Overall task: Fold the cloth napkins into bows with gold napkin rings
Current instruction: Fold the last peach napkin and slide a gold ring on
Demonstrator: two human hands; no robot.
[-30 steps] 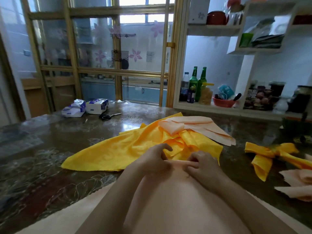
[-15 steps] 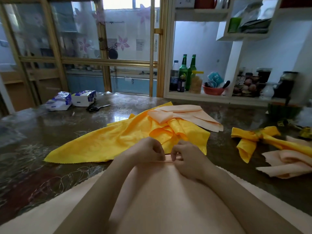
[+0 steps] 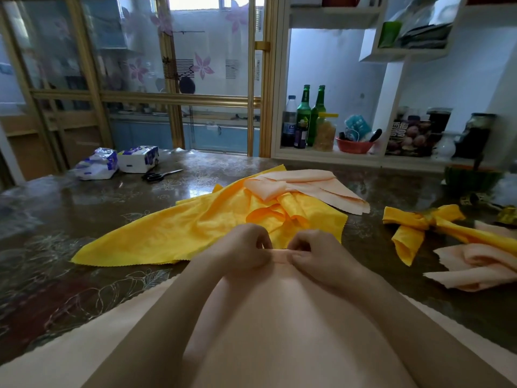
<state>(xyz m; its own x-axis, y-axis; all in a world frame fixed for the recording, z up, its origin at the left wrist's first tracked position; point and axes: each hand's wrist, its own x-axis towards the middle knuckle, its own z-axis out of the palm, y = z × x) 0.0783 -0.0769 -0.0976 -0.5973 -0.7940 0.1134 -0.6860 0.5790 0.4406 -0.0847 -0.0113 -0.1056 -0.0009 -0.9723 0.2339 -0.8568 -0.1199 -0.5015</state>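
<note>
Tabletop: peach napkin tip between left hand and right hand

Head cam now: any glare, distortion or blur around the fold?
Head view: window backlight clips at top, glaring off the glossy table; wide-angle bows the gold door frame; left hand and right hand pinching the peach napkin look sharp, but skin and cloth tones blend.

Peach napkin, near part off-frame below

Glossy marbled table; satiny yellow cloth; matt peach napkin
</note>
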